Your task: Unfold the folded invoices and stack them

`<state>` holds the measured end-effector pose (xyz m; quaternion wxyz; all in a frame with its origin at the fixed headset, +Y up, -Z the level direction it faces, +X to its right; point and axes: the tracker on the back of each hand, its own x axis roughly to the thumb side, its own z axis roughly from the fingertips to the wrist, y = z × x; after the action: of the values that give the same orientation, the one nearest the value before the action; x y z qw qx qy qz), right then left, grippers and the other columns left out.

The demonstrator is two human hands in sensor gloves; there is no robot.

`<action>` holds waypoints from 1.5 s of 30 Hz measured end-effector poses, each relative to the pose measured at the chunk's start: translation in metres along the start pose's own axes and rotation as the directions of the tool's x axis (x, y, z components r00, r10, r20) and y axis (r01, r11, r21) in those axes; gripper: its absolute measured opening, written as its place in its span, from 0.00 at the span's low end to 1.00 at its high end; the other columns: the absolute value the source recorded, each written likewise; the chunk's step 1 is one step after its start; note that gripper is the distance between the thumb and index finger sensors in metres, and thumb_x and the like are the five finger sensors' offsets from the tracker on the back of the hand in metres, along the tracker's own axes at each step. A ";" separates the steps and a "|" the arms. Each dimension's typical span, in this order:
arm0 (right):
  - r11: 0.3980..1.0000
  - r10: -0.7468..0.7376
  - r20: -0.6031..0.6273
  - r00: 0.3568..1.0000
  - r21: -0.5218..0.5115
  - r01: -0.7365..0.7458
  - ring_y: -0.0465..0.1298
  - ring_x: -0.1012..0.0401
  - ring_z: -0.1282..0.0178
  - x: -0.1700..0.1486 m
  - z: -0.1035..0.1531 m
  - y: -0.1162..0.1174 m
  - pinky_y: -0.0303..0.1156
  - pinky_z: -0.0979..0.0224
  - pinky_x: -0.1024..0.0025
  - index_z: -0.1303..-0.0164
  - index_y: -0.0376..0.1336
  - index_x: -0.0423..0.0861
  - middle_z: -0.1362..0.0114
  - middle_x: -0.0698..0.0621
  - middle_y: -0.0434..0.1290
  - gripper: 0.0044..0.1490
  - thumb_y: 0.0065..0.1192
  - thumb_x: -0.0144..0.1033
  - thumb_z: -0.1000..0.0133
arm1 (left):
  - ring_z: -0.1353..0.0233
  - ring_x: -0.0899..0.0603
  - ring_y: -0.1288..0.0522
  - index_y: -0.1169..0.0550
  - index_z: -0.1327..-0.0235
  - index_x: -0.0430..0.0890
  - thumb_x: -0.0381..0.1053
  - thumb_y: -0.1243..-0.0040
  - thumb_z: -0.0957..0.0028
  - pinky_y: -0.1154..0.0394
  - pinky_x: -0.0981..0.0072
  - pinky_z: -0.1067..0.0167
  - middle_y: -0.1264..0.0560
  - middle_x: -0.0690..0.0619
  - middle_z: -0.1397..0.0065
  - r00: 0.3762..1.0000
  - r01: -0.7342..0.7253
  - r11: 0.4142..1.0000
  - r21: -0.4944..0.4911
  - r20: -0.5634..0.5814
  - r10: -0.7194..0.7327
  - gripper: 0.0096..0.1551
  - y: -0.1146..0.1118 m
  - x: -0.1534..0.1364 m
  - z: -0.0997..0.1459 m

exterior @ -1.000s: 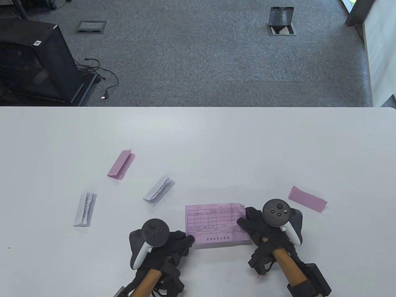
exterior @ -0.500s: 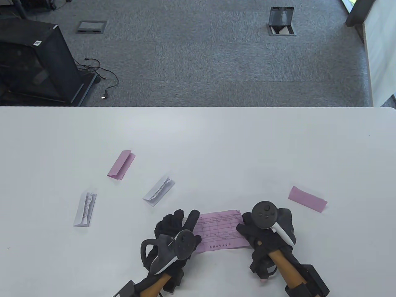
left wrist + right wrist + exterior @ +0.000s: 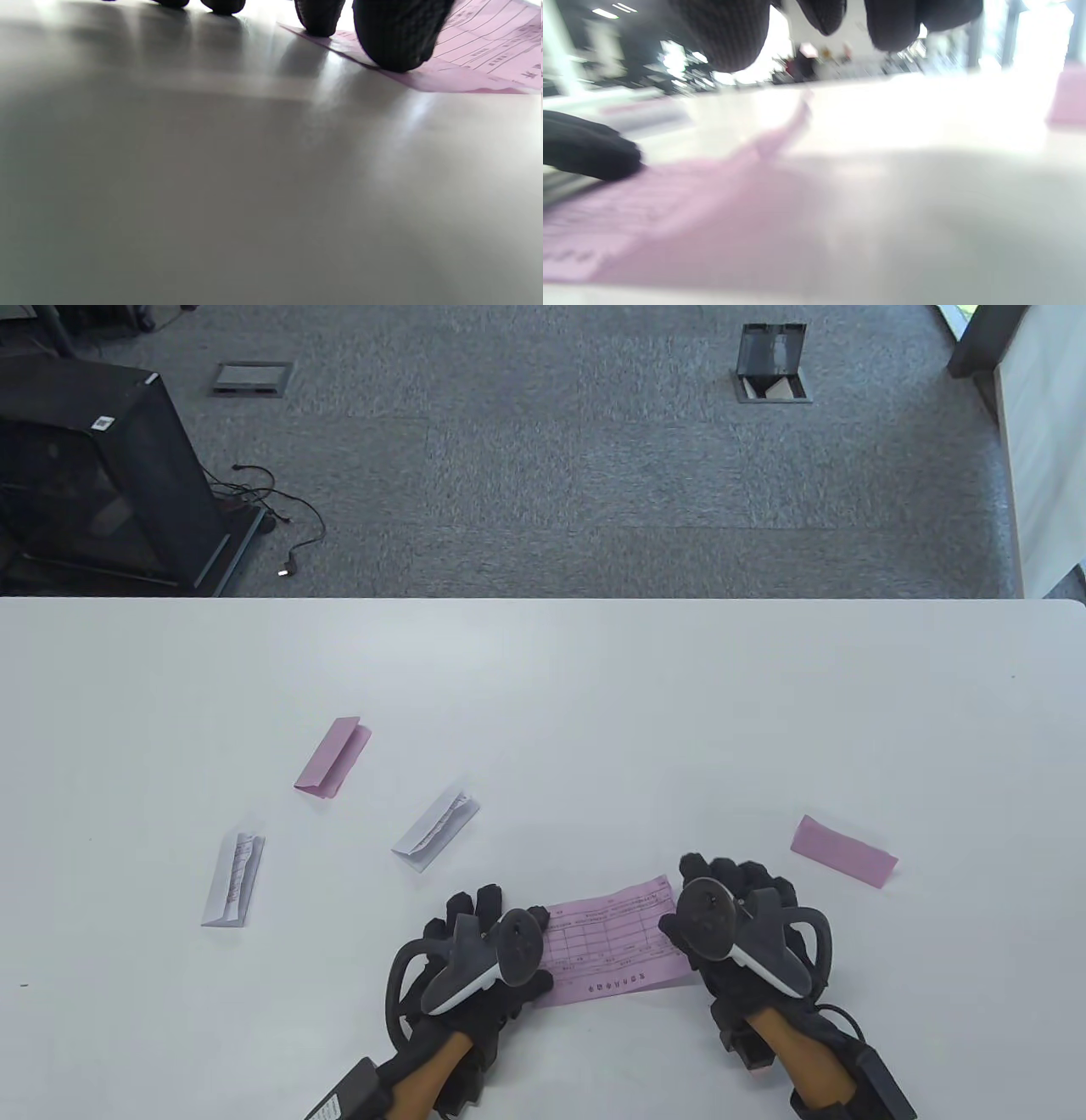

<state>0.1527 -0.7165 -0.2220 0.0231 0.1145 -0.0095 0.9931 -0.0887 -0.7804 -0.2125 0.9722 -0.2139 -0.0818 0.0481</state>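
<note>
1. Unfolded pink invoice [image 3: 612,943] lies flat at the near edge of the white surface [image 3: 594,687], pressed by left hand [image 3: 475,954] fingertips [image 3: 396,38] on its left end.
2. Right hand [image 3: 742,925] rests spread on its right end.
3. Folded invoices lie apart: pink [image 3: 333,757], white [image 3: 435,830], white [image 3: 232,880], pink [image 3: 843,851].

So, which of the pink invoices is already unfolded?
The pink invoice between both hands, lying open with its printed table visible. The pink ones at left and right remain folded.

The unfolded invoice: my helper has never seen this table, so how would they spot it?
On the white table, look at the near edge between the left hand and right hand. The unfolded invoice lies there: the only pink sheet opened flat with its printed grid showing; the others remain folded.
</note>
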 end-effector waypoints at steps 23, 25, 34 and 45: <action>0.928 0.184 0.114 0.976 0.308 -0.211 0.44 0.33 0.17 0.003 -0.007 0.053 0.42 0.27 0.22 0.21 0.50 0.54 0.14 0.39 0.48 0.44 0.55 0.55 0.47 | 0.17 0.25 0.60 0.45 0.19 0.67 0.66 0.43 0.48 0.54 0.25 0.26 0.59 0.40 0.10 1.000 0.008 1.000 -0.007 -0.007 -0.009 0.43 0.001 0.001 -0.001; 0.929 0.167 0.088 0.982 0.318 -0.187 0.45 0.33 0.17 -0.009 -0.005 0.053 0.42 0.27 0.22 0.20 0.50 0.54 0.14 0.39 0.49 0.44 0.55 0.55 0.47 | 0.17 0.26 0.60 0.45 0.19 0.67 0.66 0.43 0.48 0.54 0.25 0.26 0.59 0.40 0.10 1.000 0.005 1.000 -0.002 -0.007 -0.005 0.43 0.001 0.001 -0.001; 0.937 0.092 0.053 0.994 0.333 -0.105 0.46 0.33 0.17 -0.018 -0.002 0.055 0.43 0.27 0.22 0.20 0.49 0.54 0.14 0.38 0.49 0.44 0.56 0.54 0.47 | 0.16 0.26 0.59 0.44 0.19 0.66 0.66 0.42 0.47 0.53 0.27 0.25 0.57 0.39 0.10 1.000 -0.002 1.000 0.025 -0.028 0.002 0.43 0.000 -0.001 0.000; 0.984 0.023 0.087 0.996 0.176 -0.038 0.45 0.33 0.17 0.000 0.000 0.037 0.42 0.27 0.22 0.20 0.48 0.56 0.14 0.39 0.48 0.44 0.56 0.55 0.47 | 0.16 0.27 0.60 0.45 0.19 0.66 0.66 0.43 0.47 0.54 0.27 0.25 0.59 0.40 0.10 0.999 -0.013 1.000 0.012 -0.029 0.014 0.43 -0.001 -0.004 0.000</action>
<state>0.1511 -0.7536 -0.2223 -0.0030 0.1580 0.0760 0.9845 -0.0925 -0.7815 -0.2125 0.9743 -0.2093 -0.0658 0.0520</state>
